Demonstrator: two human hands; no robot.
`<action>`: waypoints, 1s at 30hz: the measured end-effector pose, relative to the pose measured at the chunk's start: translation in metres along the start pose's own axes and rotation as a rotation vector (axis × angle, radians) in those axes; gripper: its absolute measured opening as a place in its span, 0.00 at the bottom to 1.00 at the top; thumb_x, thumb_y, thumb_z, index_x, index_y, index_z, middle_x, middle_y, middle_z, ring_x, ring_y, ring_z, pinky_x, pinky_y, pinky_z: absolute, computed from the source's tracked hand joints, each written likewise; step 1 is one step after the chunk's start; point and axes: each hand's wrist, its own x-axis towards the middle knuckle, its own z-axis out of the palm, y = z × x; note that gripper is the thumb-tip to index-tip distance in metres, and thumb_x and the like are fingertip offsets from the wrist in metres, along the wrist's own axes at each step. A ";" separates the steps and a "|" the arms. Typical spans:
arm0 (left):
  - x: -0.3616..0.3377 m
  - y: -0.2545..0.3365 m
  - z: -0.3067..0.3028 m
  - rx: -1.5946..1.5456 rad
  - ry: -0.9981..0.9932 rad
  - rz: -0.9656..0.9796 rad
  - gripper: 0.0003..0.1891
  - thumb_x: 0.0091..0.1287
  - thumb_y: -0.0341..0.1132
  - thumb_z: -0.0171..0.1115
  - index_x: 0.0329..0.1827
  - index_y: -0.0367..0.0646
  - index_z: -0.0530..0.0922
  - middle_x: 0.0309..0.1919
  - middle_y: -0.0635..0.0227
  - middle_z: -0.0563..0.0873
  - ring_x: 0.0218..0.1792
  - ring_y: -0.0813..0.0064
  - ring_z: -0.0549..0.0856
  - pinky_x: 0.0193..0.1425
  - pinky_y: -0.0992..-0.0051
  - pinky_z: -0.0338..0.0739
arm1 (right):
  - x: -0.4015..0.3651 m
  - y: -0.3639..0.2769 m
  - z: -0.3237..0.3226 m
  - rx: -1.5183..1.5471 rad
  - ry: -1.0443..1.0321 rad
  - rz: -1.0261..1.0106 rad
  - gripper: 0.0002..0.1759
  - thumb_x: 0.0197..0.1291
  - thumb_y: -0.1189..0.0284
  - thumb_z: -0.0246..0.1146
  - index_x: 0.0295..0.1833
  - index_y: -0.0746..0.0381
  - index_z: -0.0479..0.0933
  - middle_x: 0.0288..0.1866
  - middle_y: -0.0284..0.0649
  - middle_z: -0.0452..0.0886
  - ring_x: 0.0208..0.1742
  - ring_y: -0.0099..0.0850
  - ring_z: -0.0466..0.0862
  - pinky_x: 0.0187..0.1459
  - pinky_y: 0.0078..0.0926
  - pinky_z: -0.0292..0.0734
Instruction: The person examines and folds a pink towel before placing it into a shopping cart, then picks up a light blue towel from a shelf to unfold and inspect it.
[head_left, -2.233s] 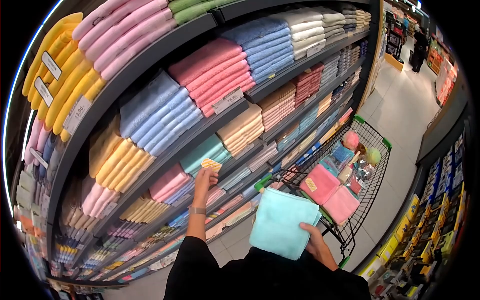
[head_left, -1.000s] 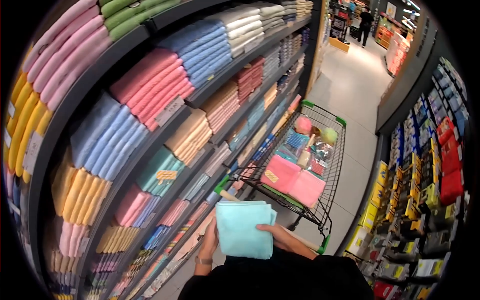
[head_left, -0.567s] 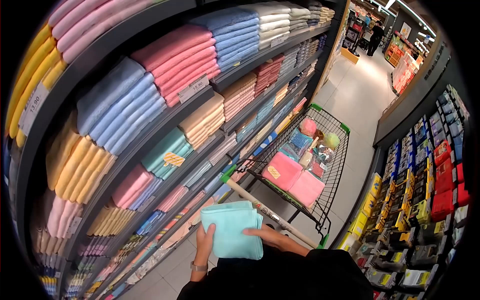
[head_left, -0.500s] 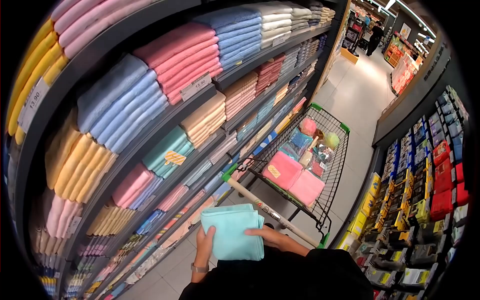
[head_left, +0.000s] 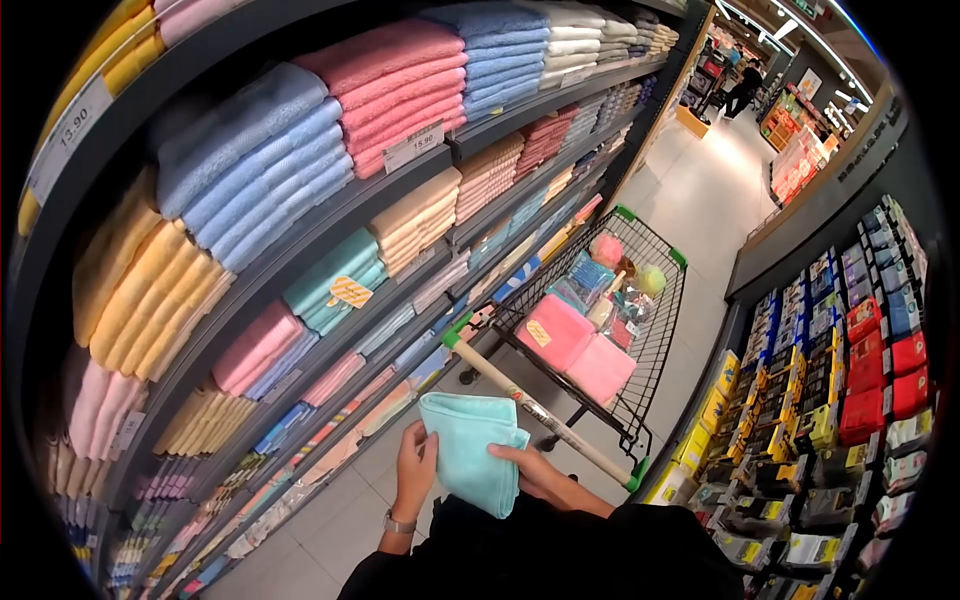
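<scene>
A folded turquoise towel (head_left: 470,455) is held up in front of my body, tilted a little. My left hand (head_left: 413,465) grips its left edge, with a watch on the wrist; some of the fingers are out of sight behind the cloth. At the right edge my right hand (head_left: 530,468) is closed on the towel, thumb on the front face and fingers hidden behind. Just beyond the towel lies the shopping cart's handle (head_left: 540,415), touched by neither hand.
The shopping cart (head_left: 650,370) holds pink folded towels (head_left: 555,333), a pink puff (head_left: 605,250) and packaged items. Shelves of stacked towels (head_left: 265,150) line the left. Packaged goods (head_left: 865,415) hang along the right. A person in dark clothes (head_left: 743,88) is far down the aisle.
The towel has tilted and shifted slightly, with my left hand's grip moving along its left edge. The view has turned a little, and the distant person now leans over.
</scene>
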 end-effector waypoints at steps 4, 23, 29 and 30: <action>-0.021 0.028 0.014 0.428 0.059 0.311 0.25 0.62 0.30 0.64 0.61 0.34 0.68 0.58 0.50 0.73 0.58 0.56 0.75 0.57 0.66 0.74 | -0.003 -0.001 -0.010 -0.137 0.049 -0.063 0.28 0.63 0.68 0.64 0.66 0.66 0.67 0.59 0.42 0.77 0.58 0.32 0.77 0.59 0.32 0.73; -0.139 0.076 0.166 0.329 -0.073 0.128 0.41 0.58 0.32 0.66 0.73 0.33 0.53 0.65 0.50 0.68 0.66 0.58 0.69 0.69 0.66 0.63 | -0.096 -0.010 -0.099 -0.551 -0.500 -0.384 0.37 0.72 0.60 0.50 0.76 0.69 0.47 0.76 0.50 0.53 0.76 0.39 0.54 0.73 0.34 0.47; -0.173 0.052 0.149 0.216 -0.007 0.035 0.33 0.62 0.33 0.56 0.70 0.31 0.59 0.63 0.50 0.70 0.64 0.58 0.72 0.67 0.66 0.64 | -0.106 -0.001 -0.088 -0.648 -0.475 -0.341 0.35 0.66 0.68 0.57 0.73 0.69 0.52 0.70 0.51 0.59 0.72 0.38 0.60 0.71 0.34 0.53; -0.179 0.049 0.146 0.215 0.006 0.028 0.33 0.62 0.33 0.56 0.71 0.31 0.58 0.64 0.49 0.70 0.65 0.58 0.71 0.68 0.66 0.63 | -0.107 0.004 -0.085 -0.659 -0.469 -0.344 0.36 0.65 0.69 0.59 0.73 0.69 0.52 0.70 0.51 0.60 0.72 0.38 0.61 0.70 0.34 0.55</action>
